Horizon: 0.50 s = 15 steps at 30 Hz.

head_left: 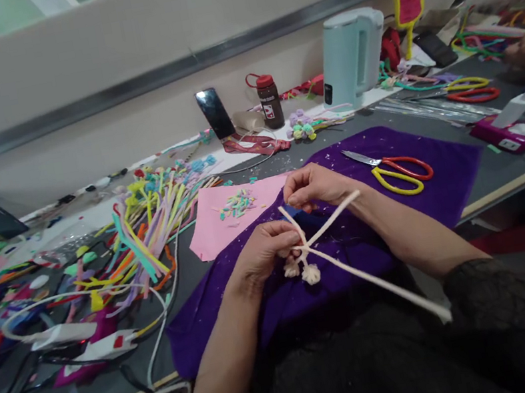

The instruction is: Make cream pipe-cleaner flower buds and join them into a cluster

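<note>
My left hand (264, 248) fingers pinch white pipe cleaner (356, 268) at crossing, over purple cloth (443, 185). Right hand (314, 186) fingers grip its upper end. Long strand runs toward 4 o'clock; scissors (393, 170) at 2.

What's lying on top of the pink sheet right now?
On the pink sheet lies a small heap of pastel cuttings. The purple cloth overlaps its lower right edge, so anything there is hidden.

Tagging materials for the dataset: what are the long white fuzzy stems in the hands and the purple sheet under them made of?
White fuzzy stems: likely pipe cleaners, matte pile over what may be wire; they hold bends and coiled ends. Left hand and right hand pinch them. Purple sheet: soft cloth, probably felt or velvet; it folds and catches lint.
</note>
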Motion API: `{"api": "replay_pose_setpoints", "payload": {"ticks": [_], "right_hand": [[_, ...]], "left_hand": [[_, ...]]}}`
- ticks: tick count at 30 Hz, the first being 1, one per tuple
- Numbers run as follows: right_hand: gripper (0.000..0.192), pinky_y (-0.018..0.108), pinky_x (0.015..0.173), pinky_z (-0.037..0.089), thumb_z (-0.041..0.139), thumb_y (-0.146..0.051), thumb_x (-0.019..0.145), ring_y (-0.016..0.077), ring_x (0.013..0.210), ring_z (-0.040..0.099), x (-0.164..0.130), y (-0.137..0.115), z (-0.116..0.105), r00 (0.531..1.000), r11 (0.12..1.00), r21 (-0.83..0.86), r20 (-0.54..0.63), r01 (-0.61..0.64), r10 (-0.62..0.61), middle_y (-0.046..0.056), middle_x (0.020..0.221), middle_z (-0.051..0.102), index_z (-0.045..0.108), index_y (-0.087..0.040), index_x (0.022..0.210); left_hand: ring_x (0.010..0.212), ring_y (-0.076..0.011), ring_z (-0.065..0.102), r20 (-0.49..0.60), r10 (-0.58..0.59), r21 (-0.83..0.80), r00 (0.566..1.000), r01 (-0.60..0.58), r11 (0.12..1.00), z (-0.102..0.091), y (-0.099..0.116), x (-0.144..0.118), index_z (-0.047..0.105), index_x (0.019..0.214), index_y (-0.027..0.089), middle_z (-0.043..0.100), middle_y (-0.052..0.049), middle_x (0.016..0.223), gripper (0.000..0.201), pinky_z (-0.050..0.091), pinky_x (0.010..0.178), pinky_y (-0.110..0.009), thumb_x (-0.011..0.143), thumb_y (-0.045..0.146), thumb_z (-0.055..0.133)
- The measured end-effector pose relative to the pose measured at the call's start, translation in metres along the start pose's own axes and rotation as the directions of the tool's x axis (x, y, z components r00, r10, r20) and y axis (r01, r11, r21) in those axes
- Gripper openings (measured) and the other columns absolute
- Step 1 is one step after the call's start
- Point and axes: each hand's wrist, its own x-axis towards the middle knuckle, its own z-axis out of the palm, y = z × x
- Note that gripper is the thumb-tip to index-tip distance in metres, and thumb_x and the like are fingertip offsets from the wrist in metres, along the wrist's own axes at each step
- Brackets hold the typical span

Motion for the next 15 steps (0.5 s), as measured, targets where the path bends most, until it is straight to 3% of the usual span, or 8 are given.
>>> {"api": "replay_pose_setpoints", "payload": {"ticks": [6,10,13,15], "right_hand": [[0.015,0.015,0.036,0.036,0.066,-0.024,0.067,0.0051,0.039,0.047,0.007,0.011,-0.001,0.991,0.997,-0.030,-0.119,-0.067,0.063,-0.003,0.053,0.057,0.061,-0.011,0.072],[0.019,0.016,0.043,0.040,0.067,-0.024,0.067,0.0071,0.050,0.053,0.002,0.001,0.004,0.995,0.989,-0.122,0.034,-0.086,0.091,0.000,0.066,0.063,0.065,-0.011,0.082],[0.035,0.020,0.057,0.046,0.071,-0.020,0.063,0.0108,0.068,0.058,-0.003,-0.004,0.013,0.988,0.997,-0.067,0.148,-0.036,0.046,0.003,0.085,0.064,0.062,-0.014,0.096],[0.041,0.022,0.060,0.047,0.072,-0.020,0.062,0.0119,0.071,0.058,-0.004,-0.003,0.019,0.989,1.000,-0.008,0.146,0.009,-0.008,0.004,0.090,0.064,0.059,-0.015,0.100]], "left_hand": [[0.039,-0.0046,0.048,-0.104,0.016,-0.189,0.994,-0.036,0.981,-0.008,-0.003,0.010,0.062,0.066,0.011,0.057,-0.001,0.049,0.018,0.035,0.038,-0.014,0.063,0.026,0.071],[0.042,-0.0036,0.047,-0.211,0.073,-0.344,0.975,-0.144,0.928,-0.017,0.003,0.012,0.059,0.068,0.012,0.054,0.001,0.051,0.014,0.037,0.038,-0.011,0.062,0.019,0.070],[0.043,-0.0035,0.048,-0.294,0.114,-0.373,0.949,-0.224,0.900,-0.020,0.006,0.011,0.058,0.068,0.012,0.054,0.001,0.054,0.014,0.038,0.038,-0.011,0.061,0.017,0.069],[0.044,-0.0043,0.049,-0.324,0.150,-0.340,0.934,-0.263,0.903,-0.019,0.006,0.010,0.059,0.067,0.012,0.055,0.000,0.055,0.014,0.039,0.038,-0.012,0.060,0.017,0.069]]}}
